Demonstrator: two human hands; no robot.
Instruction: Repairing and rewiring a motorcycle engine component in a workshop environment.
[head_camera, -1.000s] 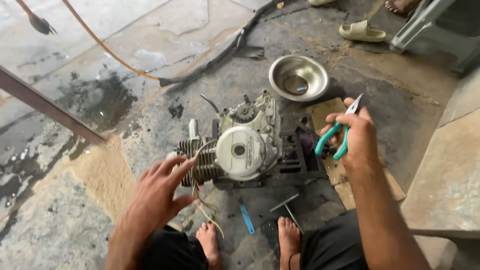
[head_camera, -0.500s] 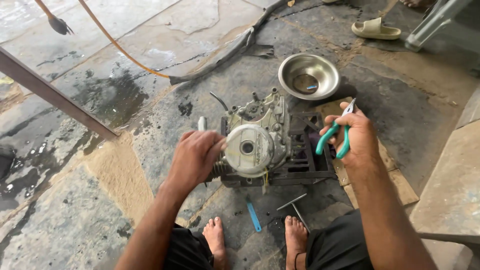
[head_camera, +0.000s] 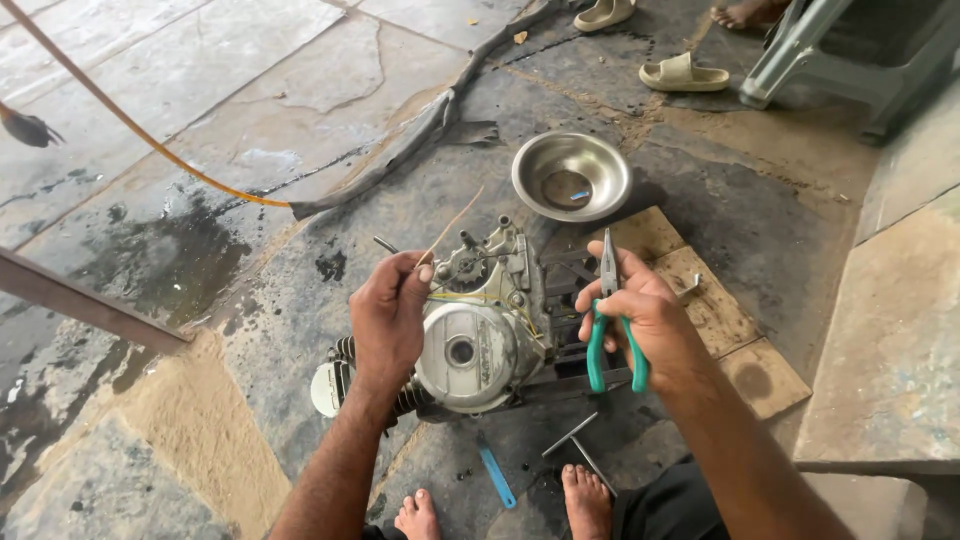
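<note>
A grey motorcycle engine with a round side cover sits on the stained floor between my bare feet. My left hand is over its left side, pinching a thin yellowish wire that sticks up and to the right. My right hand hovers at the engine's right side, closed around long-nose pliers with green handles, jaws pointing up.
A steel bowl stands behind the engine. Wooden boards lie at the right. A blue tool and a metal T-handle lie near my feet. Sandals, a plastic chair leg, a rubber strip, an orange hose.
My left hand moved from the floor in front of the engine up onto it and took hold of the wire. The right hand with the pliers moved closer to the engine.
</note>
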